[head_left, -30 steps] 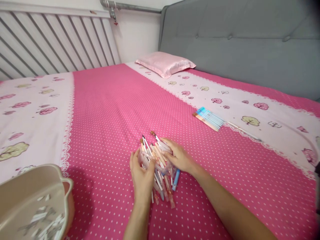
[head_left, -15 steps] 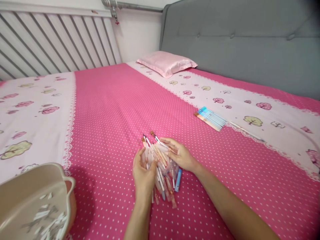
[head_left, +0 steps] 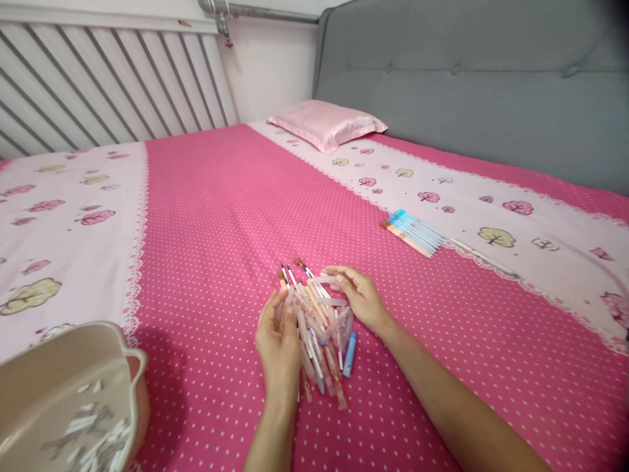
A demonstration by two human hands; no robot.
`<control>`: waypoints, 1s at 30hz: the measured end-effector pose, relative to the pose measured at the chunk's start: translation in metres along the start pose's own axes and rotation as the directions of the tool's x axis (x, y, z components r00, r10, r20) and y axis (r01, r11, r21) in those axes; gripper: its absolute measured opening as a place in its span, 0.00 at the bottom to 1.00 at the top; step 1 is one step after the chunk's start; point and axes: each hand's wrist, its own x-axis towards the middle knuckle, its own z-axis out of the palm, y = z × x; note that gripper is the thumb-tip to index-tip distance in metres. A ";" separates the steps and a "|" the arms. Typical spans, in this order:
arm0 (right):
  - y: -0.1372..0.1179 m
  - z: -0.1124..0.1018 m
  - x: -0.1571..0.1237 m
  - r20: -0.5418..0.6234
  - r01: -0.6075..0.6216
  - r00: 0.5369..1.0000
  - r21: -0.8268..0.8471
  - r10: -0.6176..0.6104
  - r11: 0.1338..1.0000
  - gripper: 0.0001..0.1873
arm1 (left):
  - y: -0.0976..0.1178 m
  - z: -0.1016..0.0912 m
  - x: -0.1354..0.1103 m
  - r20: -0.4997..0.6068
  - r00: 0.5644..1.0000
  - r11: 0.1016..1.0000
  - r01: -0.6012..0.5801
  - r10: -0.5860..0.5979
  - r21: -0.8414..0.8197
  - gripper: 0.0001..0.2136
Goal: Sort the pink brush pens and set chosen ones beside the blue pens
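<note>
A loose pile of pens and brushes [head_left: 317, 354] lies on the pink bedspread, mixed with translucent pale pink pieces. At its left side my left hand [head_left: 279, 337] curls its thumb and fingers round a pale pink translucent piece [head_left: 289, 298]. My right hand [head_left: 362, 298], over the far right of the pile, pinches a slim pale pink translucent strip [head_left: 322, 280] between thumb and fingers. Brush tips stick out at the pile's far end. A short light-blue stick [head_left: 350, 354] lies at its right edge. The undersides of both hands are hidden.
A beige basin [head_left: 122, 328] holding small white and grey pieces stands at lower left. To the right lie a row of blue-ended sticks [head_left: 417, 231], a flat brush [head_left: 407, 240] and a thin white stick [head_left: 484, 255]. A pink pillow [head_left: 327, 124] rests before the grey headboard [head_left: 466, 98].
My right hand has risen slightly off the pile, lifting a pale pink strip. My left hand has shifted a little left. The hands are farther apart, and pale pink pieces lie looser between them.
</note>
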 end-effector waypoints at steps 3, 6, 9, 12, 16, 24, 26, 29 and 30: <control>0.001 -0.002 0.001 0.016 0.040 0.999 -0.067 -0.039 0.997 0.17 | 0.001 -0.001 0.000 -0.003 1.000 0.999 -0.020 0.020 0.032 0.12; 0.001 -0.001 0.000 0.054 0.035 0.998 -0.068 -0.031 0.997 0.17 | 0.006 -0.002 -0.001 -0.030 0.999 0.998 -0.032 0.034 0.058 0.12; 0.000 -0.001 -0.001 0.085 0.047 0.996 -0.099 -0.039 0.994 0.17 | 0.011 -0.003 -0.002 -0.064 0.998 0.998 -0.016 0.020 0.067 0.12; -0.004 -0.001 -0.002 0.108 0.069 0.993 -0.171 -0.051 0.983 0.17 | 0.012 -0.003 -0.002 -0.094 0.996 1.000 0.002 0.000 0.018 0.12; -0.010 -0.002 -0.003 0.143 0.127 0.985 -0.257 -0.092 0.958 0.17 | 0.013 -0.002 -0.002 -0.095 0.995 1.000 0.014 -0.015 -0.011 0.13; -0.010 -0.003 -0.004 0.282 0.304 0.941 -0.471 -0.185 0.828 0.13 | 0.006 -0.003 -0.001 0.000 0.999 0.990 -0.050 0.050 0.128 0.13; -0.009 -0.003 -0.005 0.273 0.296 0.946 -0.512 -0.174 0.806 0.13 | 0.003 -0.003 -0.001 0.057 0.995 0.968 -0.098 0.087 0.231 0.11; -0.007 -0.004 -0.004 0.239 0.267 0.958 -0.539 -0.159 0.799 0.13 | 0.002 -0.003 -0.001 0.104 0.985 0.915 -0.169 0.140 0.367 0.10; -0.007 -0.004 -0.004 0.226 0.258 0.961 -0.539 -0.158 0.801 0.13 | 0.002 -0.002 -0.001 0.106 0.981 0.900 -0.191 0.162 0.393 0.11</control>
